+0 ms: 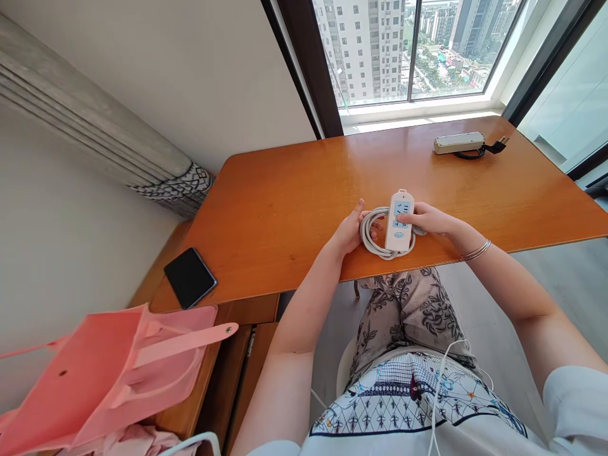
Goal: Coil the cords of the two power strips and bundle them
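Note:
A small white power strip [399, 221] with blue sockets lies on the wooden table [294, 209] near its front edge, on top of its coiled white cable [373, 243]. My left hand [352, 227] rests against the left side of the coil, fingers curled onto the cable. My right hand [430, 220] touches the strip's right side, fingers pinched on it. A metal bangle sits on my right wrist.
A second, longer power strip [458, 142] with a black plug [496, 146] lies at the far right by the window. A black phone [190, 277] lies at the table's left corner. A pink bag [109, 373] sits on a lower surface at left.

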`<state>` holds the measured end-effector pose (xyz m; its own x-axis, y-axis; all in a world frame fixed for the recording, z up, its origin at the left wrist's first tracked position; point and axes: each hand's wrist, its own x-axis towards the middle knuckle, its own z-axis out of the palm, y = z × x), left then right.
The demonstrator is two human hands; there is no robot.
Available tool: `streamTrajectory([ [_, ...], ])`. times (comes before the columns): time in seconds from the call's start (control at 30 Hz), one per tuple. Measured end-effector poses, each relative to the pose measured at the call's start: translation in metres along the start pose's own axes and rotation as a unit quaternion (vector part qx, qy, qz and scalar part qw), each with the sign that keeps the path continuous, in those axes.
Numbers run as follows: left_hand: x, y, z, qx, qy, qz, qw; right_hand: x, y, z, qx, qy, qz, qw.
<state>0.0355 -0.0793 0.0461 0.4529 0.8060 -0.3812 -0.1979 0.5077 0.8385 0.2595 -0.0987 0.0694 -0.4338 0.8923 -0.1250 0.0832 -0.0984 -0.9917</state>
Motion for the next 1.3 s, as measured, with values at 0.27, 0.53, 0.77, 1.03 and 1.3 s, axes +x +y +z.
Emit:
streamTrajectory([
  [0.27, -0.006, -0.006, 0.013, 0.002, 0.031, 0.039, 0.999, 0.002, 0.005, 0.003, 0.021, 0.026, 0.009, 0.999],
  [0.53, -0.004, -0.01, 0.016, 0.003, 0.075, 0.067, 0.995, 0.006, 0.003, 0.006, 0.036, 0.095, 0.076, 0.992],
  [0.77, 0.004, -0.017, 0.013, 0.079, 0.072, 0.105, 0.989, -0.002, -0.01, 0.006, 0.01, 0.073, 0.083, 0.994],
  [1.03, 0.015, -0.021, -0.006, 0.088, 0.125, 0.188, 0.97, -0.03, -0.004, -0.07, -0.026, 0.203, 0.149, 0.968],
  [1.3, 0.015, -0.025, -0.001, 0.191, 0.088, 0.182, 0.961, -0.078, -0.018, -0.181, -0.156, 0.36, 0.23, 0.891],
])
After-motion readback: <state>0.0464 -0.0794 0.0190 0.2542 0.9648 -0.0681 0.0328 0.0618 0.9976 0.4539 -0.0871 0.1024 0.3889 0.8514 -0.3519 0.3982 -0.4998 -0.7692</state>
